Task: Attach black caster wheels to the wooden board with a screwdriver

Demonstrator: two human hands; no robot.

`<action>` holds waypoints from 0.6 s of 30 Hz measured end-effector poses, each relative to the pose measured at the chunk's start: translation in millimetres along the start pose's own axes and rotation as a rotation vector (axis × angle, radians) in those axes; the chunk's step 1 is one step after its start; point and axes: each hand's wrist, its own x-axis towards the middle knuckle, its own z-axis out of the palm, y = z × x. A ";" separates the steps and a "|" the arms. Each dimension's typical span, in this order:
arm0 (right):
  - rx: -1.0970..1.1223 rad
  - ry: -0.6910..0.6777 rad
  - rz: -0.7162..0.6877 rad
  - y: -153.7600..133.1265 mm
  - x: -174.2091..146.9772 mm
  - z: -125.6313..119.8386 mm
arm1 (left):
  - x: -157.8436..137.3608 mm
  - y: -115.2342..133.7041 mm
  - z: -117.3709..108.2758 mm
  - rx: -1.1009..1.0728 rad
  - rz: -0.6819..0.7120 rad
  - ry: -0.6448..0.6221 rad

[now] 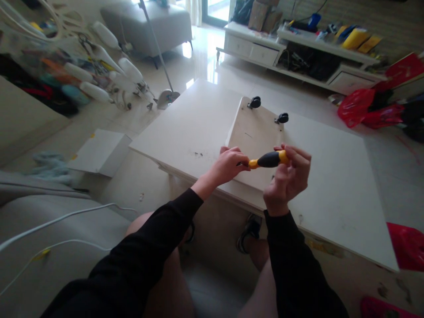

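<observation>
My right hand (pixel 289 174) has its fingers closed around the rear end of a yellow and black screwdriver (pixel 269 160), which lies roughly level and points left. At its front end, the fingers of my left hand (pixel 233 162) are pinched together and cover the tip; a small dark bit shows between them. Just beyond both hands lies a pale flat board (pixel 255 130) on the white table (pixel 334 176). Two black caster wheels (pixel 255 102) stand up from the board's far corners. Its near edge is partly hidden by my hands.
Several small dark screws (pixel 198 154) lie on the table left of the board. A white box (pixel 102 152) is on the floor at left, near a stack of blurred household things. A low TV cabinet (pixel 251 48) stands behind, with red bags (pixel 356 108) at right.
</observation>
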 end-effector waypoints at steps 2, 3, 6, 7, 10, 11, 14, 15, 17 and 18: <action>0.046 -0.043 0.011 -0.1 -0.7 0.5 | 1.1 -0.6 -3.4 -0.002 0.000 -0.021; 0.052 -0.058 0.012 0.7 -0.9 0.7 | 1.3 -0.8 -5.8 -0.004 -0.001 -0.034; 0.047 -0.067 0.032 5.0 -0.1 2.3 | 1.3 -0.9 -12.2 -0.014 0.003 -0.071; 0.040 -0.044 0.040 6.5 0.5 3.2 | 1.2 -0.8 -13.4 -0.019 0.010 -0.080; 0.012 0.090 0.057 8.4 3.0 6.5 | 2.6 -1.2 -13.7 -0.061 0.048 -0.072; 0.011 0.120 0.057 8.1 3.8 7.5 | 3.6 -1.7 -13.1 -0.082 0.060 -0.051; 0.074 0.067 0.068 5.2 4.8 8.6 | 8.3 -4.4 -12.2 -0.123 0.092 -0.004; 0.110 0.019 0.088 4.2 4.7 8.2 | 9.9 -5.5 -12.7 -0.123 0.101 -0.002; 0.156 -0.054 0.137 3.4 3.7 6.7 | 11.9 -7.5 -14.9 -0.117 0.118 -0.020; 0.158 -0.073 0.156 3.7 3.2 5.9 | 12.2 -8.2 -16.2 -0.118 0.121 -0.032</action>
